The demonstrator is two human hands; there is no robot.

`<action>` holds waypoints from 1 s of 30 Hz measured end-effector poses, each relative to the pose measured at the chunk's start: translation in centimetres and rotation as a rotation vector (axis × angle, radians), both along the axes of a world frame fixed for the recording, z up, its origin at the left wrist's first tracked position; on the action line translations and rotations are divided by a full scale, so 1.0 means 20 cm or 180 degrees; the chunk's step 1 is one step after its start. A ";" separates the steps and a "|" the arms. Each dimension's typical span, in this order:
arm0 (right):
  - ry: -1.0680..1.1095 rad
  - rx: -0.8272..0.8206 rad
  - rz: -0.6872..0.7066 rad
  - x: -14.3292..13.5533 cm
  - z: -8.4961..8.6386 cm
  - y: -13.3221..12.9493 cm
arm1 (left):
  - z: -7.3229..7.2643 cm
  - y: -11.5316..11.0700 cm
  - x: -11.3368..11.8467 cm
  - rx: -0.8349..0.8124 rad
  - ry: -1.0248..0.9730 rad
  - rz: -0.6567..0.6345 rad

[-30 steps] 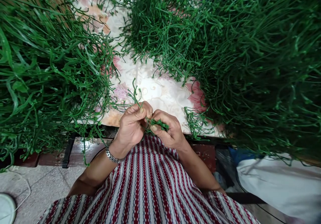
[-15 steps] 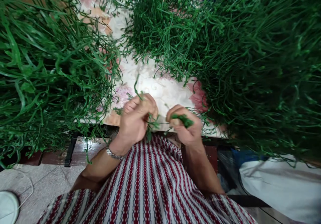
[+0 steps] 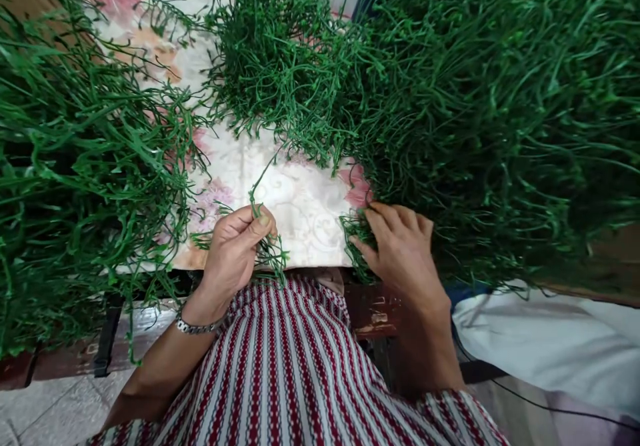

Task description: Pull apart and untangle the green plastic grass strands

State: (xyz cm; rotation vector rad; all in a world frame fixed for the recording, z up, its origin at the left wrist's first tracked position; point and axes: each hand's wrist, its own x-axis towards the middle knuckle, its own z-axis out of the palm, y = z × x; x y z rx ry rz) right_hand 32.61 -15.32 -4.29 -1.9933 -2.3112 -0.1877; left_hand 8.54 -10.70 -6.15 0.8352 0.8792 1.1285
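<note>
My left hand (image 3: pixel 237 246) is closed at the table's front edge, pinching thin green stems (image 3: pixel 270 256) between thumb and fingers. One long stem sticks up from the pinch, and several short ends hang below it. Further right, my right hand (image 3: pixel 403 249) lies palm down against the large pile of green stems (image 3: pixel 475 133). Its fingers are stretched out and its thumb stands apart. A small clump of stems (image 3: pixel 357 239) lies by the thumb and partly under the hand. Whether the stems are plant or plastic, I cannot tell.
Another heap of green stems (image 3: pixel 90 166) covers the left side and hangs over the edge. A middle heap (image 3: pixel 280 66) lies at the back. Under them is a floral cloth (image 3: pixel 300 199). White fabric (image 3: pixel 545 346) is at the lower right, with a dark cable (image 3: pixel 550 406).
My right hand has moved right to the large pile and opened; the stems it gripped are out of its fingers. My left hand still pinches stems. The view has shifted slightly.
</note>
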 end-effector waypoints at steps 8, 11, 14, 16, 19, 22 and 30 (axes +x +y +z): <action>-0.0079 0.0100 0.0086 0.00 0.04 -0.01 | -0.01 -0.02 0.00 -0.0025 0.0124 -0.0058; 0.0108 0.0514 0.0069 0.01 0.02 -0.01 | -0.01 -0.02 0.00 -0.0014 0.0134 -0.0085; 0.0389 0.0842 0.0089 0.02 -0.02 0.01 | 0.00 -0.02 0.01 0.0027 0.0150 -0.0015; 0.0396 0.0943 0.0042 0.03 -0.04 0.03 | 0.02 -0.01 0.01 0.0044 0.0148 0.0023; 0.0492 0.1111 0.0019 0.02 -0.03 0.04 | 0.04 0.01 0.02 0.0043 0.0124 0.0068; 0.1021 0.1487 0.0034 -0.04 0.01 0.04 | 0.04 0.02 0.02 0.0121 0.0165 0.0085; 0.2879 -0.0496 0.0948 -0.37 0.00 0.05 | 0.06 0.04 0.05 0.0584 0.0357 0.0000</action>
